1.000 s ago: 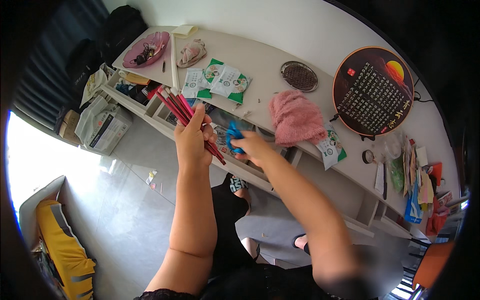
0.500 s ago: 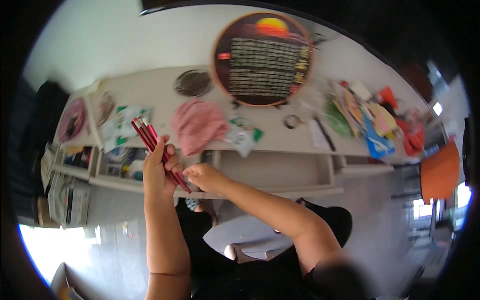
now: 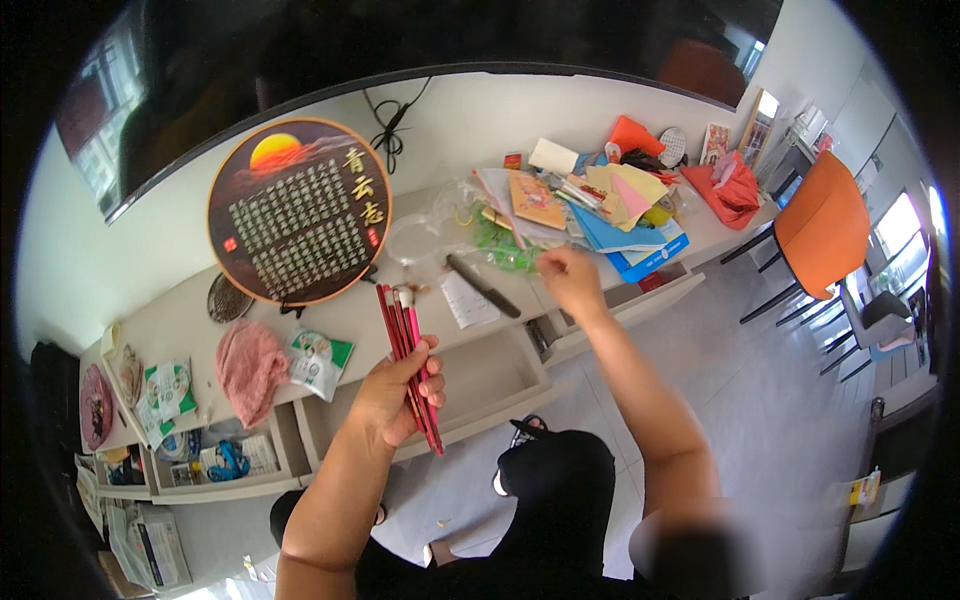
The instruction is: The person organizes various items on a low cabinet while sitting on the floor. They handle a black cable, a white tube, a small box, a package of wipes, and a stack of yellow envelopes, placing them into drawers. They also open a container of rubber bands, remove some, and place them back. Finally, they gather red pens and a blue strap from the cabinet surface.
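Note:
Upright over the open middle drawer, a bundle of several thin red and pink pencils (image 3: pixel 396 325) is gripped in my left hand (image 3: pixel 395 390). One stick among them has a pale, rounded tip. My right hand (image 3: pixel 570 282) hovers by the front edge of the desk, fingers curled together; whether anything is in them is hidden. Closest to it are a crumpled green plastic bag (image 3: pixel 503 250) and a blue folder (image 3: pixel 615 235). A dark, long knife-like object (image 3: pixel 482 286) lies on a white paper slip (image 3: pixel 466 303) between my hands.
Papers, an orange booklet (image 3: pixel 537 200) and a red bag (image 3: pixel 725 190) crowd the desk's right end. A round decorated plaque (image 3: pixel 298 210) stands at the back, with a pink cloth (image 3: pixel 252 370) in front. The middle drawer (image 3: pixel 475 385) is pulled out. An orange chair (image 3: pixel 825 225) stands right.
My view has swung to the right along the desk. My right hand has moved away from the pencils towards the pile on the right; my left hand keeps hold of the bundle.

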A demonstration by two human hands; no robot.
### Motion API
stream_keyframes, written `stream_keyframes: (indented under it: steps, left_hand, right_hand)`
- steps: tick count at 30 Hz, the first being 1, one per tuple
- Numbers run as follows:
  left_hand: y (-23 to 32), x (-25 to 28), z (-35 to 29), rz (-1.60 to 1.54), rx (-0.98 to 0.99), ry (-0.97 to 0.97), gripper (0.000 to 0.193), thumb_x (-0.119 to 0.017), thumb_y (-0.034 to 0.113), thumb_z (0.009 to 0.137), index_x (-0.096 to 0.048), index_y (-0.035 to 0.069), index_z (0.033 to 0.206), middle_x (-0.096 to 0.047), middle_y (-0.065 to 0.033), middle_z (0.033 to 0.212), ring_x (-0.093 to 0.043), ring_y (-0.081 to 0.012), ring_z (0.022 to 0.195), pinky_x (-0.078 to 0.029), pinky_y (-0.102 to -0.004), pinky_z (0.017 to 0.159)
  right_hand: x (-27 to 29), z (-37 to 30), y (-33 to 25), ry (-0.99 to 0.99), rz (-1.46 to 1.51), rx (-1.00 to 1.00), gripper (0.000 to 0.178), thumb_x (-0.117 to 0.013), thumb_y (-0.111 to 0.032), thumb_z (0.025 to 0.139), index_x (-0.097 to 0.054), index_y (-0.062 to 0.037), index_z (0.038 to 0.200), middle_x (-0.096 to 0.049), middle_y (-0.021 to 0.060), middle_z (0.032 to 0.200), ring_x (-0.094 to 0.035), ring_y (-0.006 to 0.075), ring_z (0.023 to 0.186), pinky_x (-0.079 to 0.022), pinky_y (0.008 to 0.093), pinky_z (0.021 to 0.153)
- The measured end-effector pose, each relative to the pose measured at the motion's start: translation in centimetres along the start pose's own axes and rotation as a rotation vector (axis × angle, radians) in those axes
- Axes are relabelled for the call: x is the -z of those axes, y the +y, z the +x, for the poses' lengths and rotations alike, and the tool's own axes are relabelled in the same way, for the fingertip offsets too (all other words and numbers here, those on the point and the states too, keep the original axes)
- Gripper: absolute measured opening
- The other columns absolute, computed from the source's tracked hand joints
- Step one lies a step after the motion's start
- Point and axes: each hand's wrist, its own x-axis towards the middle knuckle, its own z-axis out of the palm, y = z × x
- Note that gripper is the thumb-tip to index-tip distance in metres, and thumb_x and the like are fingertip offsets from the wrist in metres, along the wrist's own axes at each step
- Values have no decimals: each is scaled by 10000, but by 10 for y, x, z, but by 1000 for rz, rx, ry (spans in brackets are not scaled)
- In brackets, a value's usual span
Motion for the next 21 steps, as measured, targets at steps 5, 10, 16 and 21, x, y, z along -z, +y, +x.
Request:
stream_keyframes:
  steps: [5, 10, 16, 21]
  left_hand:
    - [-15, 16, 22, 31, 96, 21, 164, -487, 218, 950, -494, 114, 1077, -517, 1, 747, -405, -93, 553, -364, -250, 534]
    - [-20, 44, 28, -37, 138, 62, 169, -552, 205, 919, -503, 91, 1034, -527, -25, 734, -450, -123, 546, -403, -293, 515]
    - [-15, 38, 25, 10, 94, 85, 165, -537, 212, 926, -518, 99, 1045, -514, -12, 729, -406, -100, 535, -368, -263, 507]
    - [-11, 35, 12, 15, 67, 45, 174, -534, 224, 929, -517, 99, 1047, -516, -12, 728, -387, -88, 512, -352, -250, 475]
  right_hand:
    - [12, 65, 23, 262, -608, 300, 264, -619, -117, 769, -622, -37, 1020, -617, 176, 1015, -557, 316, 996, -468, 419, 771]
    - [-11, 110, 39, 122, -929, 571, 186, -588, -88, 752, -623, -40, 929, -649, 138, 887, -598, 275, 920, -484, 415, 757]
    - [5, 120, 24, 268, -1001, 670, 72, -604, -117, 765, -635, -54, 782, -655, 118, 763, -638, 244, 704, -509, 357, 580]
    - [48, 85, -25, 362, -101, 346, 200, -614, -112, 787, -658, 12, 939, -665, 137, 783, -629, 225, 662, -480, 294, 589]
